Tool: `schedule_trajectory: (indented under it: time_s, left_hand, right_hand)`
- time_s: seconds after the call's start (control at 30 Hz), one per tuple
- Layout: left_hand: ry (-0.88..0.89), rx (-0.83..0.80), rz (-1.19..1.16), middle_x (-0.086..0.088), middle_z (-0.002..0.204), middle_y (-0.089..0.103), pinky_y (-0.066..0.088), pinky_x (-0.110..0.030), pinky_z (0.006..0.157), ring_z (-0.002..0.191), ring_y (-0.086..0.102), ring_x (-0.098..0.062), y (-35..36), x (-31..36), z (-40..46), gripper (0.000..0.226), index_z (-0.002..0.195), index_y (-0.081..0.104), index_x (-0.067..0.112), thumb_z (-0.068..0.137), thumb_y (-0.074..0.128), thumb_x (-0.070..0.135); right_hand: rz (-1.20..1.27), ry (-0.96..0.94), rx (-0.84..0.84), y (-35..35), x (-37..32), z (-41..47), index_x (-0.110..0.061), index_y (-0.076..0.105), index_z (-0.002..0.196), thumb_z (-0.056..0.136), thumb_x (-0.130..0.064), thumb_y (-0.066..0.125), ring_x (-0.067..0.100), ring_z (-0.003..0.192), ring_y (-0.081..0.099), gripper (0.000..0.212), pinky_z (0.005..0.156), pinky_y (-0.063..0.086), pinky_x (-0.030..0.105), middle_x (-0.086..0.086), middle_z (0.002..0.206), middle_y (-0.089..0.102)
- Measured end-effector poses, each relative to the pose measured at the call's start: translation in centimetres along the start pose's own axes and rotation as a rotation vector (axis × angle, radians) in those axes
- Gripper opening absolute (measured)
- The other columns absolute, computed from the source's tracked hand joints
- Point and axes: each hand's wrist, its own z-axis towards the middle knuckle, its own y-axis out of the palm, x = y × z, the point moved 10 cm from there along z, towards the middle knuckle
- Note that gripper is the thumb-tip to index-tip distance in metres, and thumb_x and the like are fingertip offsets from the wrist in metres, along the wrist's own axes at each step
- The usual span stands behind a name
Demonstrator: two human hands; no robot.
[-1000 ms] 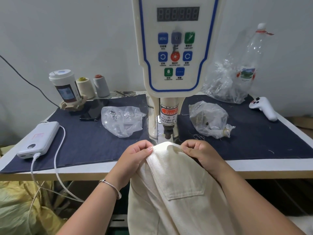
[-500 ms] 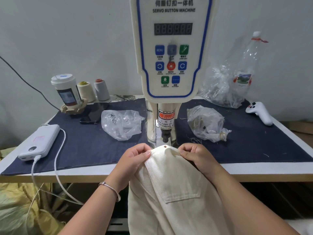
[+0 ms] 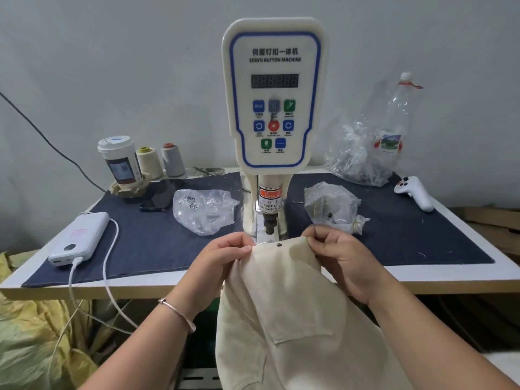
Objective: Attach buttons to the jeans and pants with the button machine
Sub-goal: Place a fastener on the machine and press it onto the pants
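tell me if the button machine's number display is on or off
Off, it seems: the display on the button machine shows only dim, unlit digit segments.

- My arms are bare all the way down. I have no sleeves on them.
- I wear a thin, shiny silver bangle (image 3: 177,312) on my left wrist.
- My left hand (image 3: 222,258) has no rings.
- My right hand (image 3: 342,260) has no rings and no gloves.
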Motion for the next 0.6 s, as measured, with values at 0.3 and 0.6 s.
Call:
schedule_trajectory:
  time_s: [0.3, 0.6]
  left_hand:
    - [-0.066, 0.087, 0.182, 0.002, 0.125, 0.066, 0.045, -0.039, 0.102, 0.121, 0.060, -0.014, -2.1, -1.5, -8.1, 0.054, 0.122, 0.066, 0.031, 0.075, 0.066, 0.058]
    - [-0.364, -0.124, -0.121, -0.002, 0.138, 0.062, 0.052, -0.036, 0.098, 0.124, 0.060, -0.022, 6.0, -8.8, -11.4, 0.108, 0.146, 0.043, 0.027, 0.054, 0.091, 0.058]
  right_hand:
    - [0.264, -0.133, -0.343, 4.1, -5.0, -7.5, -0.005, 0.060, 0.085, 0.087, -0.019, 0.067, 0.025, 0.073, 0.041, 0.016, 0.068, 0.031, 0.036, 0.012, 0.083, 0.048]
    - [0.724, -0.270, -0.362, 5.4, -10.7, -12.1, -0.019, 0.021, 0.070, 0.088, -0.013, 0.044, 0.015, 0.069, 0.019, 0.029, 0.066, 0.010, 0.030, -0.001, 0.073, 0.021]
